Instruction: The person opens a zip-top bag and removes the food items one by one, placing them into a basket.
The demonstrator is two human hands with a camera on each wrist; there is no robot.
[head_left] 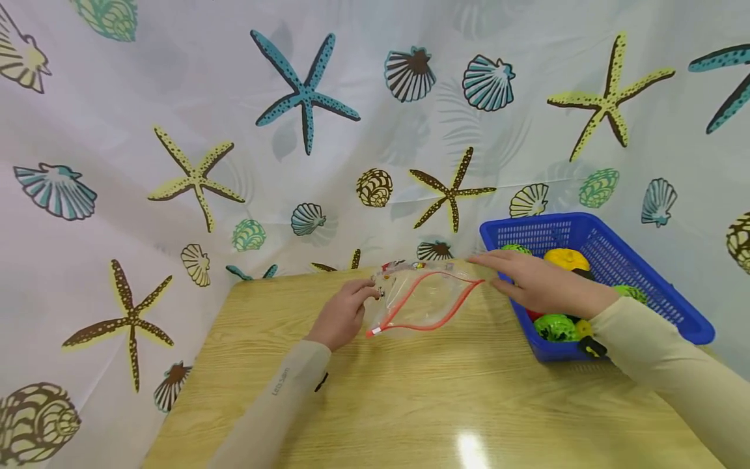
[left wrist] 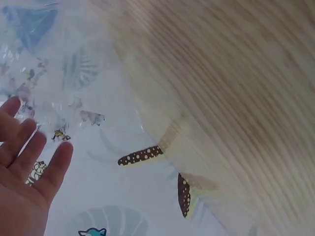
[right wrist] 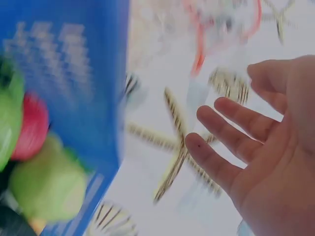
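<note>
A clear zip bag (head_left: 430, 307) with a red-edged mouth and a white slider is spread wide above the wooden table. My left hand (head_left: 341, 316) holds the bag's left side, its fingertips at the small printed figures; in the left wrist view the fingers (left wrist: 33, 147) lie against the clear plastic (left wrist: 54, 115). Just off the bag's right corner is my right hand (head_left: 541, 281), fingers extended, nothing in it. Its wrist passes over a blue basket (head_left: 662, 286). The right wrist view has that palm (right wrist: 275, 172) empty, the fingers spread.
Inside the basket are a yellow pumpkin-like piece (head_left: 566, 258), a green wrinkled piece (head_left: 555, 327) and several other colourful vegetable-like pieces. The wooden table (head_left: 375, 404) meets a white curtain (head_left: 375, 130) printed with starfish and shells at the back and left.
</note>
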